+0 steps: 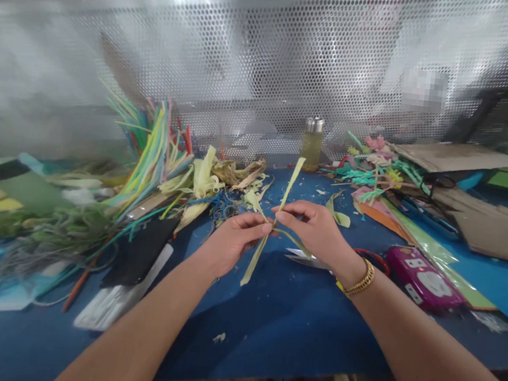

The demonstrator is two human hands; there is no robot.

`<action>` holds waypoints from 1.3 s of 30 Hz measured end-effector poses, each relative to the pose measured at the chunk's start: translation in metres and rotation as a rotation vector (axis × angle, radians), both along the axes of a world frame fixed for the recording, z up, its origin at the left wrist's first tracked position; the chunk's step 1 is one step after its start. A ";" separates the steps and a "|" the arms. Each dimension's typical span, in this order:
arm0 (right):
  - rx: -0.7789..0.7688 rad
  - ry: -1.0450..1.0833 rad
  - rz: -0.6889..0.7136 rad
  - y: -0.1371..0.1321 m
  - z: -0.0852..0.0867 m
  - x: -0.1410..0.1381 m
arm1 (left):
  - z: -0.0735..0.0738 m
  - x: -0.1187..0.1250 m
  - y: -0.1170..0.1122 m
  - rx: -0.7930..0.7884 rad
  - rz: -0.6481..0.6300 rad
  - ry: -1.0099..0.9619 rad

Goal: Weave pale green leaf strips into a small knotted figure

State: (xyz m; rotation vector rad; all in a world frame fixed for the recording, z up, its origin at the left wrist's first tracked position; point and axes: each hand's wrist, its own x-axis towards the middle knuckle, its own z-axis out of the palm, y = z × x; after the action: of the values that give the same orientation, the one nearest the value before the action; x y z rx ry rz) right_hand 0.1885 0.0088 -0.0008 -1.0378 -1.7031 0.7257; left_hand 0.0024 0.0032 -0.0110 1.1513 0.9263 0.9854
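Pale green corn husk strips (292,185) cross between my two hands, above the blue tabletop (264,338). My left hand (242,236) pinches them near the crossing, thumb against fingers. Closed on them from the other side is my right hand (311,226), its fingertips almost touching the left ones. One end sticks up past the fingers and another hangs down below them. Under my right hand lie scissors (304,257), their blades showing and their handles partly hidden by my wrist. Just how the strips join is hidden by my fingertips.
Corn husks (203,178) and pipe cleaners (156,142) are heaped at the left, beside a black phone-like slab (139,251). A lidded bottle (312,145) stands before the perforated metal panel (285,78). Rightward are a magenta box (425,280) and cardboard (498,224).
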 end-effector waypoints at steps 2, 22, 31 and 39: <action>-0.021 0.033 0.001 0.001 -0.001 -0.001 | -0.003 0.001 0.000 -0.056 -0.004 -0.052; 0.005 -0.101 -0.119 0.003 -0.004 0.001 | -0.003 0.006 -0.003 -0.003 -0.003 0.094; 0.141 -0.447 -0.075 -0.007 0.005 0.000 | -0.004 0.003 -0.005 0.088 -0.143 0.298; -0.243 0.106 0.140 0.000 -0.002 -0.005 | -0.009 0.007 -0.001 -0.031 -0.083 0.093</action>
State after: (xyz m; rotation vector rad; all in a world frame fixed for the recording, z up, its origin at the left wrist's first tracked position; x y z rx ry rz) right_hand 0.1832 0.0092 -0.0032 -1.0311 -1.6355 1.0810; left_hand 0.0097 0.0017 -0.0196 1.2083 0.9568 0.8541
